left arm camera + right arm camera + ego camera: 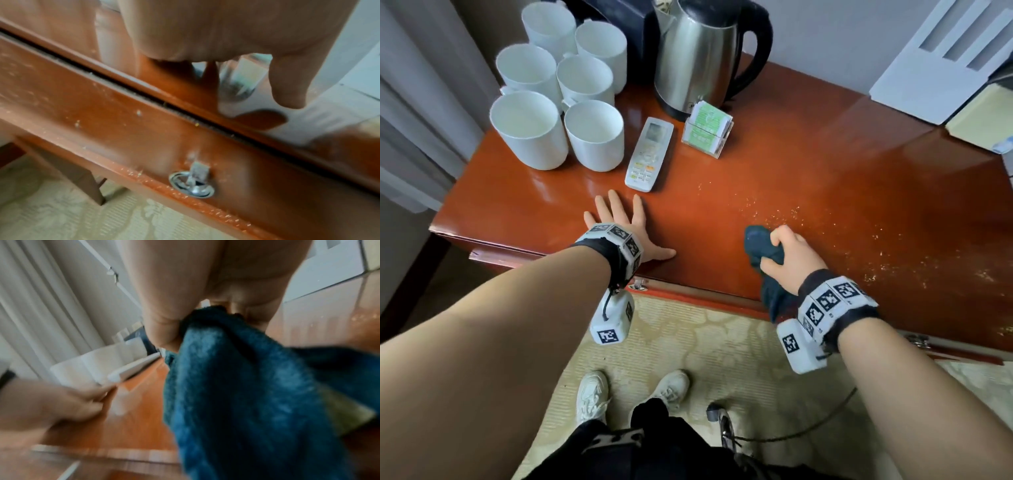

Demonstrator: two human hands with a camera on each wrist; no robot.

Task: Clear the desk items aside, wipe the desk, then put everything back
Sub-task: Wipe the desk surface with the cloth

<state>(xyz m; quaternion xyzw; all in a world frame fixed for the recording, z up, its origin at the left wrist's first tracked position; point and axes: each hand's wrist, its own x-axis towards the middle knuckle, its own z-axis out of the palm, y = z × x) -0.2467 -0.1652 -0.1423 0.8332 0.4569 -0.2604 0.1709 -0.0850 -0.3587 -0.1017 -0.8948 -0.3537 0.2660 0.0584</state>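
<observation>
Dark blue cloth (pixel 763 251) sits bunched in your right hand (pixel 792 255), fingers curled around it; your left hand (pixel 625 228) presses flat, fingers spread, on the table (pixel 774 178).

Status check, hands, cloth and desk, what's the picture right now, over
Left hand flat on desk, fingers spread. Right hand grips dark blue cloth. Crumbs on right side. Remote close beyond left fingertips.
</observation>
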